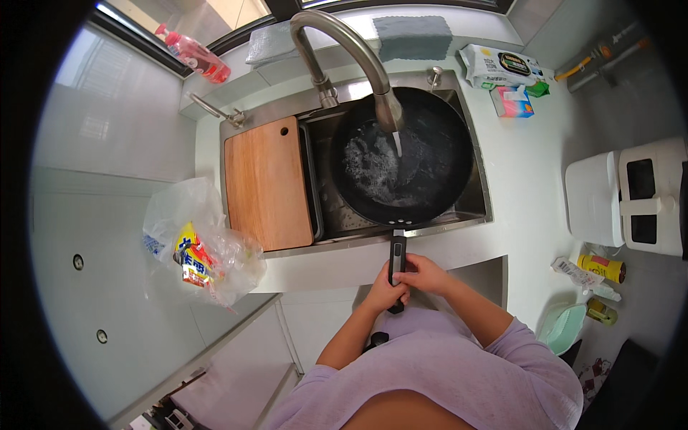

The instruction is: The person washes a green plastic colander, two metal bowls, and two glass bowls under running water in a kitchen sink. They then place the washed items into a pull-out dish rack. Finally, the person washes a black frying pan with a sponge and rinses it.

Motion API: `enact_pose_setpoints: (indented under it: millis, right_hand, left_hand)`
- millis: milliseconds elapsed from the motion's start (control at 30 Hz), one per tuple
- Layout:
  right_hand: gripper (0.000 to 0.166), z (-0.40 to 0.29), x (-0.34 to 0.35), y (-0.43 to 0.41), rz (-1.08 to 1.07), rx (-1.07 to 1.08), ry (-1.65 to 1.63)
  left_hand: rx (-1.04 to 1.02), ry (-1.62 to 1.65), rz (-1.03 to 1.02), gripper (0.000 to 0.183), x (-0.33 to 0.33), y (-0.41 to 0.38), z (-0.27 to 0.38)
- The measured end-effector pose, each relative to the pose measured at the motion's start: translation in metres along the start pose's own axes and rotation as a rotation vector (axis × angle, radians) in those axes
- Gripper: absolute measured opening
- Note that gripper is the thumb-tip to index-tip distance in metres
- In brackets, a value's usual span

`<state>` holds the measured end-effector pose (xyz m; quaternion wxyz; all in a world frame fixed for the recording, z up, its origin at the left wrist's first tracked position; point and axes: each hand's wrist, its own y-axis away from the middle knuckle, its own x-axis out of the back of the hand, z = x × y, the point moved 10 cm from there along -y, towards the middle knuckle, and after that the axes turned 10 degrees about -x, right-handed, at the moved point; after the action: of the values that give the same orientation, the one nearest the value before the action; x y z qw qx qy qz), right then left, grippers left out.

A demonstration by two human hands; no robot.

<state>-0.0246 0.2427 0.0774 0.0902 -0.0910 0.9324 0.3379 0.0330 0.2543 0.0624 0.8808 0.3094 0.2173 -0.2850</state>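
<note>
A black frying pan point(430, 183) lies over the right side of the steel sink point(475, 177), its handle pointing towards me across the front edge. My left hand point(384, 290) is closed around the lower part of the pan handle point(398, 258). Higher up, my right hand point(424, 274) also grips this handle from the right side. Water runs from the curved metal faucet point(389, 110) into the pan, where water with foam or ripples covers part of the bottom. A wooden cutting board point(266, 185) rests over the sink's left side.
Left of the sink lies a clear plastic bag point(185, 207) with a colourful wrapper. A pink soap bottle point(196, 56) and a grey cloth point(413, 37) are at the back. On the right are a wipes pack point(500, 67), a small box point(510, 103), a white appliance point(594, 199) and a green basket point(564, 328).
</note>
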Motion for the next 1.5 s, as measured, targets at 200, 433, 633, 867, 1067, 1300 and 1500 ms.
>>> enact_pose_setpoints:
  millis: [200,433,633,867,1067,1300,1500]
  right_hand:
    - [0.033,0.028,-0.022,-0.017,-0.131,-0.106,-0.398]
    - [0.031,-0.002,-0.059,-0.010,-0.292,-0.165,-0.678]
    - [0.023,-0.018,-0.070,0.015,-0.278,-0.223,-0.549]
    - [0.020,-0.020,-0.041,0.035,0.069,-0.053,-0.262]
    - [0.026,0.003,-0.017,0.026,0.030,-0.056,-0.299]
    - [0.024,0.010,-0.014,-0.001,-0.039,0.082,-0.265]
    - [0.023,0.001,-0.029,0.001,-0.134,-0.009,-0.289]
  left_hand:
    - [-0.157,-0.314,0.100,0.041,0.030,-0.001,0.011]
    - [-0.103,-0.535,0.169,0.040,0.029,0.029,0.054]
    - [0.076,-0.302,0.123,0.034,0.002,0.052,0.078]
    - [0.141,-0.042,0.021,0.033,-0.012,0.053,0.051]
    - [-0.014,-0.150,-0.020,0.037,-0.009,0.016,0.023]
    - [-0.166,-0.355,0.042,0.039,0.013,0.005,0.026]
    - [-0.105,-0.435,0.091,0.041,0.016,0.020,0.042]
